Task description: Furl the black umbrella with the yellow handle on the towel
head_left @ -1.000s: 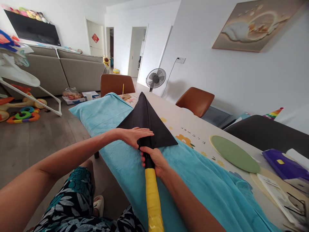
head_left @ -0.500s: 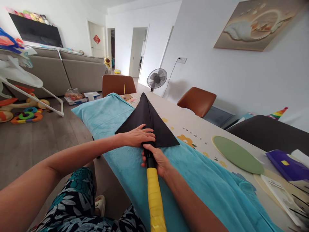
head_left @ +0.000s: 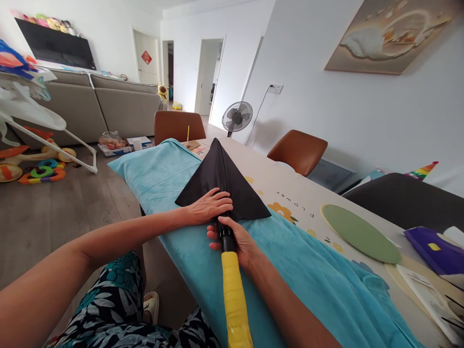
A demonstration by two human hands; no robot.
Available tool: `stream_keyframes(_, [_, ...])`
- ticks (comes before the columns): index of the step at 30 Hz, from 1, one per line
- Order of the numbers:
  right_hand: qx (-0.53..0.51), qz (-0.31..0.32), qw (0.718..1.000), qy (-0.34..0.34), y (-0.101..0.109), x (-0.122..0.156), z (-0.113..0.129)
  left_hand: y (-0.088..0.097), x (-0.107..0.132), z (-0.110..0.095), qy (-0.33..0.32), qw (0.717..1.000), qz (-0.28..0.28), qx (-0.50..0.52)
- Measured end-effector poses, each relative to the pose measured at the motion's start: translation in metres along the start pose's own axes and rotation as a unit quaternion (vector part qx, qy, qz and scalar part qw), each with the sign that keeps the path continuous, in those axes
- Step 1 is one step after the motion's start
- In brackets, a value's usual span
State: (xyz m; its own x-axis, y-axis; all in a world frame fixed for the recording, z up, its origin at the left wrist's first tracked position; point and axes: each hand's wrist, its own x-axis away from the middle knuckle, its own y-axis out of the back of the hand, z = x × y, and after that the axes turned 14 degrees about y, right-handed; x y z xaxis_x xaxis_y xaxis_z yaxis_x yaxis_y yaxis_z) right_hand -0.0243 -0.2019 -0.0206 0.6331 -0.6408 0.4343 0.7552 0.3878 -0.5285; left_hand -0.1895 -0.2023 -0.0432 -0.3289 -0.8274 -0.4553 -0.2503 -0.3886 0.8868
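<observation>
A black umbrella [head_left: 241, 193] lies partly spread over a light blue cloth [head_left: 290, 261], its tip pointing away from me. Its long handle [head_left: 234, 290], wrapped in yellow tape, runs back toward my body. My left hand [head_left: 212, 205] rests on the black fabric near the shaft, fingers stretched out and lying flat across the folds. Just below it, my right hand [head_left: 241, 241] holds the umbrella at the black collar above the yellow wrap. My right thumb lies on top, and several fingers show curled out on the left side.
The cloth covers part of a table [head_left: 261, 166] with printed flowers. On the right lie a green oval mat [head_left: 358, 232] and a purple packet [head_left: 431, 246]. Brown chairs [head_left: 299, 152] and a fan [head_left: 237, 117] stand beyond; toys [head_left: 43, 171] lie on the floor at left.
My left hand has shifted slightly down the umbrella fabric. The fingers of my right hand reach a little further out to the left of the shaft. The umbrella stays almost in place.
</observation>
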Motion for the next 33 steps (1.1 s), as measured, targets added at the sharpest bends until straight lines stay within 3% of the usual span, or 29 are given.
stream_keyframes(14, [0.008,-0.006,1.000,0.023,0.000,0.001,0.011,0.006,0.008,-0.001,0.057,0.997,0.006,0.055])
stream_keyframes(22, [0.007,-0.019,0.999,0.030,-0.004,0.004,0.012,0.011,0.025,-0.008,0.185,0.976,-0.063,0.095])
stream_keyframes(33, [-0.008,-0.007,1.000,0.015,-0.007,0.010,0.022,0.011,0.036,0.002,0.224,0.972,-0.023,0.074])
